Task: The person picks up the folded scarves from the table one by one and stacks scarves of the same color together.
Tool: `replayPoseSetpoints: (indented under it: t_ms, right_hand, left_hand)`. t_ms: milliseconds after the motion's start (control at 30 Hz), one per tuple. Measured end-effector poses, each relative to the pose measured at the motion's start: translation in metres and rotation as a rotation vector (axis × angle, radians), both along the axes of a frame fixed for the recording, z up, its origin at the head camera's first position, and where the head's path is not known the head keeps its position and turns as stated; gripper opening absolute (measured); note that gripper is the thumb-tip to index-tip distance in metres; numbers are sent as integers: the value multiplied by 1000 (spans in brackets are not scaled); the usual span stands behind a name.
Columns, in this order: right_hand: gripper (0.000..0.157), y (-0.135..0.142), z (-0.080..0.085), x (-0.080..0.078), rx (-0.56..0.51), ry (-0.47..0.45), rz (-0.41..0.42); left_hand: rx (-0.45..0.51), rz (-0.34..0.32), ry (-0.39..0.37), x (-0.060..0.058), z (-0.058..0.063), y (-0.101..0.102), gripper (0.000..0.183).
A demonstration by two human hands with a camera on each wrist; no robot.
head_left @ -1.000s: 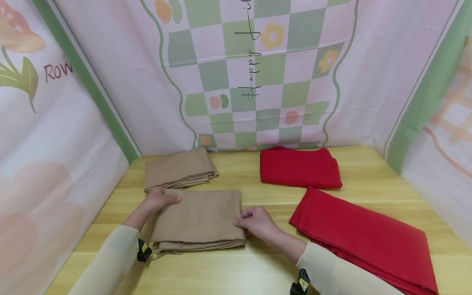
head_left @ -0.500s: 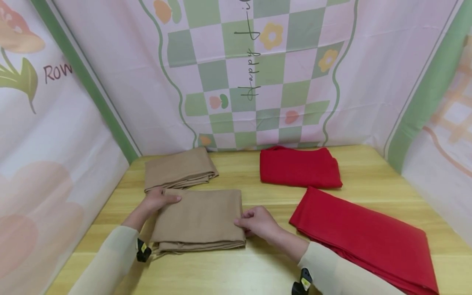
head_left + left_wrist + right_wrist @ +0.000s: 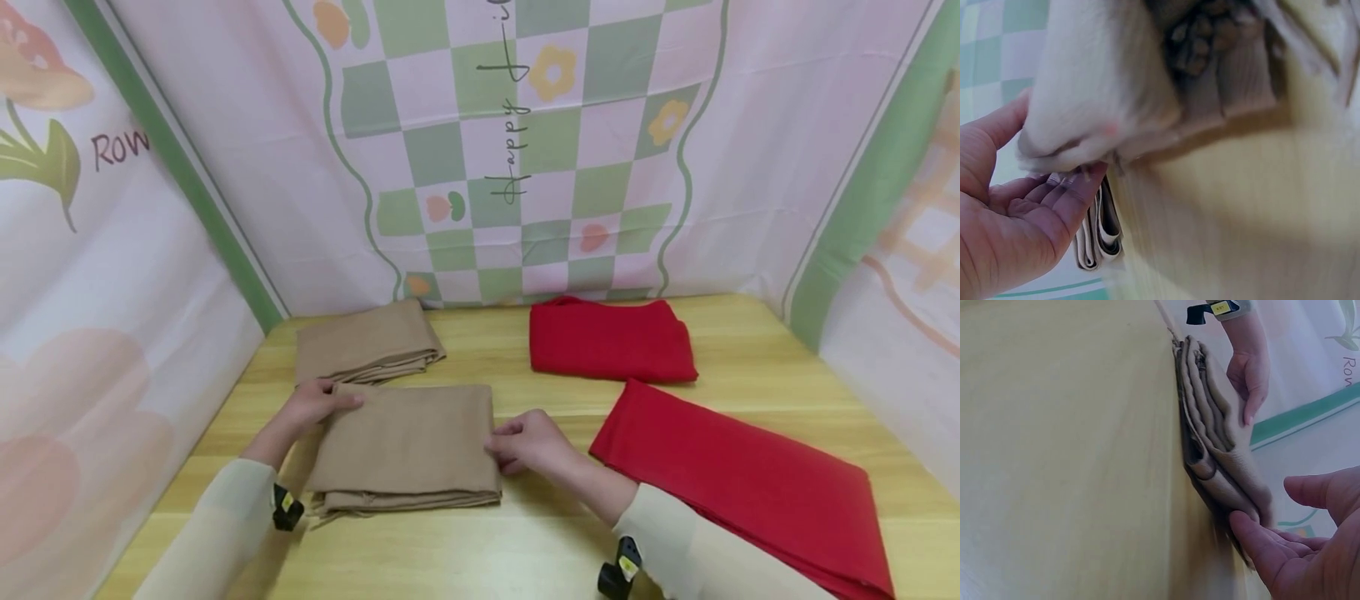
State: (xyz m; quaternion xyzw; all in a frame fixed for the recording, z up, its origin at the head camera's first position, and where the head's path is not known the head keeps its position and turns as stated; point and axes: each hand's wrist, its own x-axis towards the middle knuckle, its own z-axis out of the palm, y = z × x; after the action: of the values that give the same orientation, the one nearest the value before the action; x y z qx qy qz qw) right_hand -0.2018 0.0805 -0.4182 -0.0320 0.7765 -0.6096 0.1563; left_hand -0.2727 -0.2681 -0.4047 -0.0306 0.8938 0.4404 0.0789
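Observation:
A tan folded cloth (image 3: 405,442) lies in layers on the table, left of centre in the head view. My left hand (image 3: 311,408) grips its far left corner, thumb over the top and fingers at the edge; the left wrist view shows the fingers (image 3: 1063,194) under the layered fold. On the opposite side, my right hand (image 3: 532,446) is at the cloth's right edge. In the right wrist view its fingertips (image 3: 1244,525) touch the folded edge, while the thumb stands away from the fabric. Behind the left hand lies a second tan folded cloth (image 3: 367,337).
Two red folded cloths lie to the right: a smaller red cloth (image 3: 611,340) at the back and a longer red cloth (image 3: 750,483) nearer the front, set at a slant. The wooden table (image 3: 450,558) meets a printed curtain (image 3: 510,167) behind and at both sides.
My right hand has shifted slightly right and its thumb has come off the cloth's edge. The left hand has moved back a little to the left. The cloths lie as before.

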Motion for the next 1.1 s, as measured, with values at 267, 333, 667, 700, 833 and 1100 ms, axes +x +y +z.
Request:
replayPoseSetpoints:
  t_ms: [267, 333, 667, 700, 833, 1100]
  right_hand:
    - [29, 3, 7, -2, 30, 54, -13]
    - [29, 3, 11, -3, 47, 61, -20]
    - [31, 1, 26, -15, 98, 105, -54]
    - [31, 1, 27, -17, 103, 116, -52]
    - [32, 0, 33, -21, 100, 148, -38]
    - [31, -8, 41, -37, 19, 156, -46]
  left_hand:
    - [53, 0, -7, 0, 3, -4, 47]
    - [69, -17, -13, 0, 4, -5, 45]
    - [43, -40, -2, 3, 11, -13, 50]
    - [40, -42, 1, 3, 12, -14, 52]
    - [57, -34, -5, 3, 16, -18, 50]
    - [89, 11, 27, 1, 27, -29, 49]
